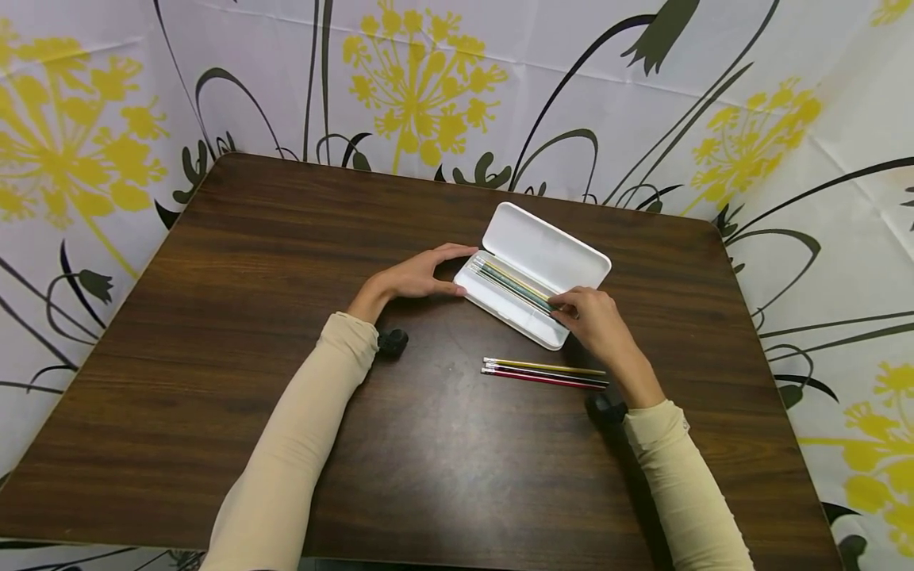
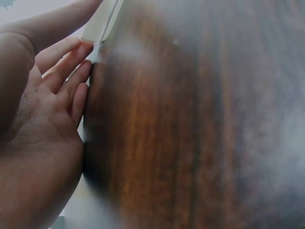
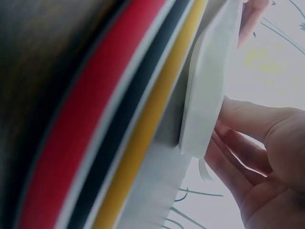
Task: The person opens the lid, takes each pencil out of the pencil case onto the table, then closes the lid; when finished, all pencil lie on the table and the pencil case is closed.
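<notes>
Right fingers (image 1: pixel 567 299) pinch pencils (image 1: pixel 512 282), four o'clock in case (image 1: pixel 537 320); your left fingers (image 1: pixel 452 252), straight, touch nine. Likely arranging; next, settle flat.

A white, hinged pencil case (image 1: pixel 530 319) lies slantwise between the hands, lid raised on the far side, its near-left end held by the left hand (image 1: pixel 417 276). Inside, yellow, green and dark pencils (image 1: pixel 510 279) lie lengthwise, their far ends under the right hand's (image 1: pixel 598 319) fingers. Yellow (image 1: pixel 544 365), black (image 1: pixel 546 371) and red (image 1: pixel 544 378) pencils lie side by side on the counter (image 1: pixel 443 460), just left of the right wrist, ferrules toward the left hand
</notes>
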